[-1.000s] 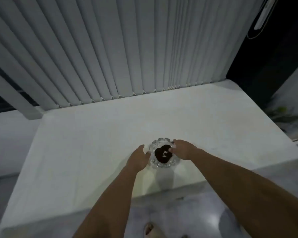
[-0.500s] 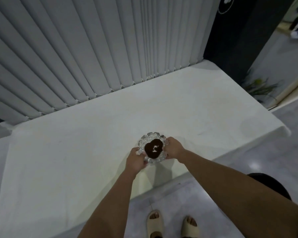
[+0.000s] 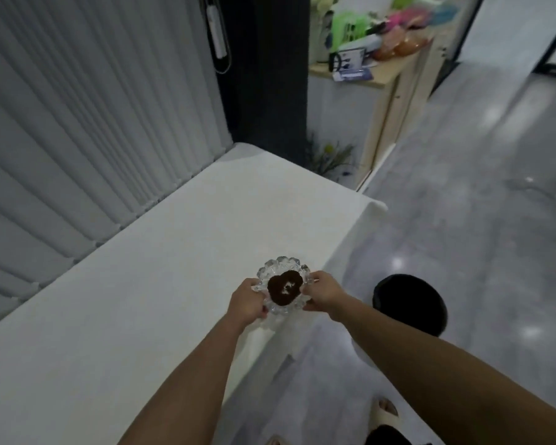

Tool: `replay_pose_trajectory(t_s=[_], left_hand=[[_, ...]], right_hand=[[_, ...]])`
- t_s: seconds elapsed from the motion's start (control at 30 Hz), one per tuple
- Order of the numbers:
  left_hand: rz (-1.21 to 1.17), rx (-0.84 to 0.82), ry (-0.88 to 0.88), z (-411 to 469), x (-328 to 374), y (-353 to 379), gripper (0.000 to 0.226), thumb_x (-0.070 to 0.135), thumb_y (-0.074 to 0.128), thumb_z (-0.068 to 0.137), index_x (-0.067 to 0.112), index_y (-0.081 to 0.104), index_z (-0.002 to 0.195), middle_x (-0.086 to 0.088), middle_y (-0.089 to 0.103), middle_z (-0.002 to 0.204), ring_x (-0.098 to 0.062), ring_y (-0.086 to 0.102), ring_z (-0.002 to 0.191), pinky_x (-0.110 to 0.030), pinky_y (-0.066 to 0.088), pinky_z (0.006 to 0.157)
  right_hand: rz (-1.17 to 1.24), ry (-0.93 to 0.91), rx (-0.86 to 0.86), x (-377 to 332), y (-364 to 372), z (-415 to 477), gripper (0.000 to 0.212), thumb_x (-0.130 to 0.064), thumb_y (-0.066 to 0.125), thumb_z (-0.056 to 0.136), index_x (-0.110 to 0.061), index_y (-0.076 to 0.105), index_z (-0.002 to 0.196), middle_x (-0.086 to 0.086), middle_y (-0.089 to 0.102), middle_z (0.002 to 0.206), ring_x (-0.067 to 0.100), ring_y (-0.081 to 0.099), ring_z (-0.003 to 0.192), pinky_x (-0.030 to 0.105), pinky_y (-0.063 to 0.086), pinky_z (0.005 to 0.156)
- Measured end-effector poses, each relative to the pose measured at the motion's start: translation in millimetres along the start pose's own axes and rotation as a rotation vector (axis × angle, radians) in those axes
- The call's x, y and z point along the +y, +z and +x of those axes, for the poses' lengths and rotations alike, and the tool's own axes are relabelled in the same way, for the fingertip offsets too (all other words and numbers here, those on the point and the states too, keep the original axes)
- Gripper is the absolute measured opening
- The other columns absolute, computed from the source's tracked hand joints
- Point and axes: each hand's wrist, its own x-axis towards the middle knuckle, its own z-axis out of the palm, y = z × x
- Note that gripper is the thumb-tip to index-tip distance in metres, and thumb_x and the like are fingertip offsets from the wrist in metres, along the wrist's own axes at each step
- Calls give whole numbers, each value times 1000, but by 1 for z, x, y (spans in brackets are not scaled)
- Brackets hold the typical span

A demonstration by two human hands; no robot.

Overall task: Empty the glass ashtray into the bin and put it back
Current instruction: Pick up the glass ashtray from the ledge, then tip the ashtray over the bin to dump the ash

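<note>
The glass ashtray [image 3: 283, 268] has a scalloped clear rim and a dark brown heap of residue in its bowl. Both hands hold it level near the front edge of the white table [image 3: 161, 258]. My left hand [image 3: 247, 300] grips its left rim and my right hand [image 3: 324, 291] grips its right rim. A round black bin [image 3: 410, 305] stands on the floor just to the right of the ashtray, below table height. My right forearm crosses the bin's near edge.
Grey vertical blinds [image 3: 87, 123] run along the table's far side. A dark pillar [image 3: 267, 69] rises at the table's far corner, with a plant [image 3: 329, 155] and a wooden counter [image 3: 376, 78] of colourful items beyond. Glossy grey floor [image 3: 479, 220] spreads right; my sandalled feet show below.
My hands closed on the ashtray's two sides and have lifted it slightly toward the table's front edge. The view has swung right, bringing the black bin and the floor into sight.
</note>
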Motion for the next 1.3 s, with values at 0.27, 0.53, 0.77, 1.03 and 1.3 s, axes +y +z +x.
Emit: replay_pose_trajectory(t_s=[0.27,0.53,0.77,1.03,1.3], left_hand=[[149,-243,155,-1,99,175,20,5,43,93,15,58,103,-16,60,88,-22,55,67,-39,53,72],[268,-358,186,10,147,341,45,30,46,73,12,61,112,-22,67,111,-38,67,100,-50,54,93],[331,-401,108,86,132,431,37,14,53,91,18,53,128,-21,64,119,-38,64,108,-51,54,93],[379,-438,81,192,86,508,28,17,58,90,22,43,113,-23,63,116,-34,62,94,-45,53,86],[488,-514,242,287,17,557,28,12,57,92,18,42,115,-5,61,107,-23,60,100,-29,43,78]], right_hand=[[274,79,76,18,-202,2,12,5,54,91,-7,56,89,12,52,86,24,56,66,35,54,58],[421,173,69,58,-366,36,18,2,49,93,-9,53,107,12,51,101,23,56,84,31,59,58],[499,242,86,99,-431,90,23,2,50,94,-13,56,112,9,60,105,23,62,82,35,59,71],[326,190,206,157,-451,193,32,6,53,89,-9,55,117,19,61,119,31,63,105,39,59,83],[203,34,315,233,-445,270,30,4,57,87,-13,53,112,14,62,119,31,63,109,41,60,84]])
